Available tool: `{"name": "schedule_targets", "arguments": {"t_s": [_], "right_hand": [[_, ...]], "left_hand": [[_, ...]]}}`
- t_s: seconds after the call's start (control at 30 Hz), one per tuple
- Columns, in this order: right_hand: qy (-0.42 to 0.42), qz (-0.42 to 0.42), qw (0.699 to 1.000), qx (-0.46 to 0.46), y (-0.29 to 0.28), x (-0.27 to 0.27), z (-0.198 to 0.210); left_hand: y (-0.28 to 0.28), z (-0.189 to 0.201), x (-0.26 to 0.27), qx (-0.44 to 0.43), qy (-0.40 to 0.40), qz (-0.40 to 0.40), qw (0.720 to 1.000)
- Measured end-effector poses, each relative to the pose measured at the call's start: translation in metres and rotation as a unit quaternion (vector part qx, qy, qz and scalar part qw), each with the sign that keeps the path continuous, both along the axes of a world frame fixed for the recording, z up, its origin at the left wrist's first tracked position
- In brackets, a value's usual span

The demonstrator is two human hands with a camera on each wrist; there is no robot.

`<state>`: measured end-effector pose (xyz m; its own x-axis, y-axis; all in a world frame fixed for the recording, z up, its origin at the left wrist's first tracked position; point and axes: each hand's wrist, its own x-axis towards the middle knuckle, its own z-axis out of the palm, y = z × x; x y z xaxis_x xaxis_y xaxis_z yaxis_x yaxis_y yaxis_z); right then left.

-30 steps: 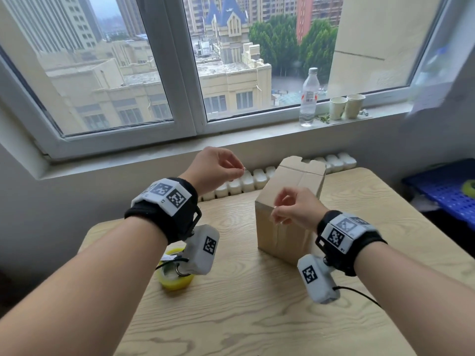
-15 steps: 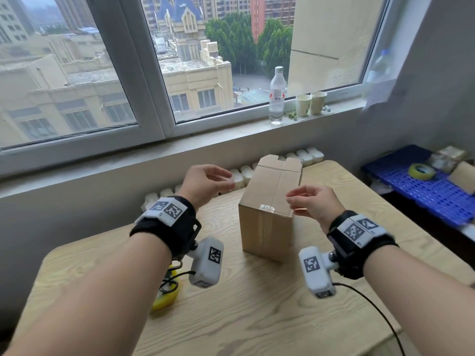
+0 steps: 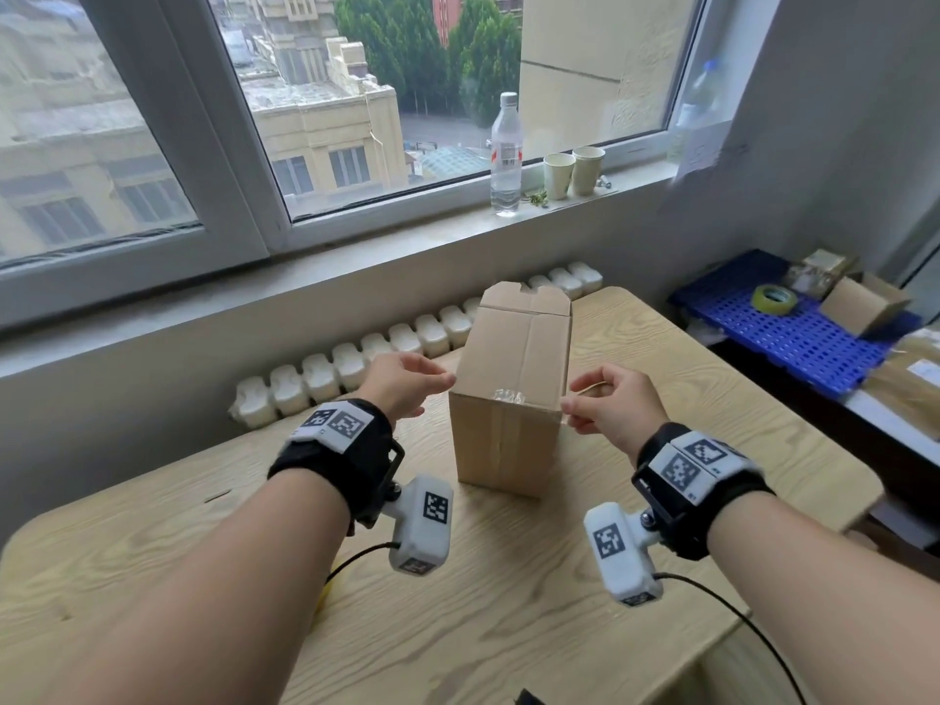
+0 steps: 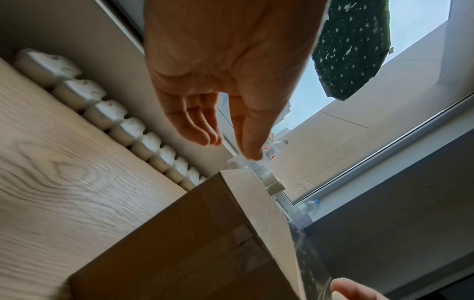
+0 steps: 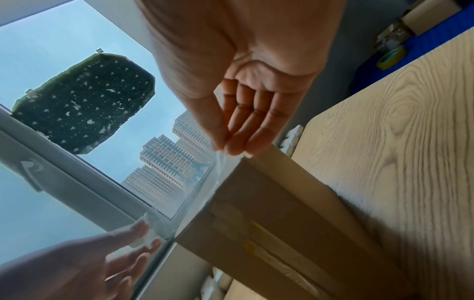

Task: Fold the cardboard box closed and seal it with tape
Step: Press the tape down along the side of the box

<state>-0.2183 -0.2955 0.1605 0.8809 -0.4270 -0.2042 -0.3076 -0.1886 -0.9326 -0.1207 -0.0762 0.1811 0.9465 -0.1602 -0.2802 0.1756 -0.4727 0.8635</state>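
Note:
A closed cardboard box stands upright on the wooden table. A strip of clear tape lies stretched across its near top edge. My left hand pinches the strip's left end just off the box's left corner. My right hand pinches the right end off the right corner. In the left wrist view the thumb and fingers of the left hand meet on the tape above the box. The right wrist view shows my right hand pinching the tape at the box corner.
A white radiator runs behind the table under the window sill, where a water bottle and two paper cups stand. To the right, a blue rack holds a tape roll and small boxes.
My hands have moved apart and down to either side of the box's near top edge, and the tape strip now lies across that edge. The head view has swung right.

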Motion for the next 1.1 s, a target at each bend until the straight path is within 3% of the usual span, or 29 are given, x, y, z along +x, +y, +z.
{"name": "schedule_targets", "arguments": {"t_s": [0.3, 0.77, 1.1], "right_hand": [[0.009, 0.005, 0.995, -0.098, -0.001, 0.004, -0.01], [-0.002, -0.015, 0.974, -0.227, 0.007, 0.004, -0.011], [-0.003, -0.008, 0.97, -0.245, 0.006, 0.006, -0.013]], "left_hand": [[0.005, -0.021, 0.012, 0.049, -0.035, 0.014, 0.998], [0.0, -0.029, 0.013, 0.053, -0.095, 0.019, 0.994], [0.002, -0.037, 0.017, 0.044, -0.107, 0.003, 0.993]]}}
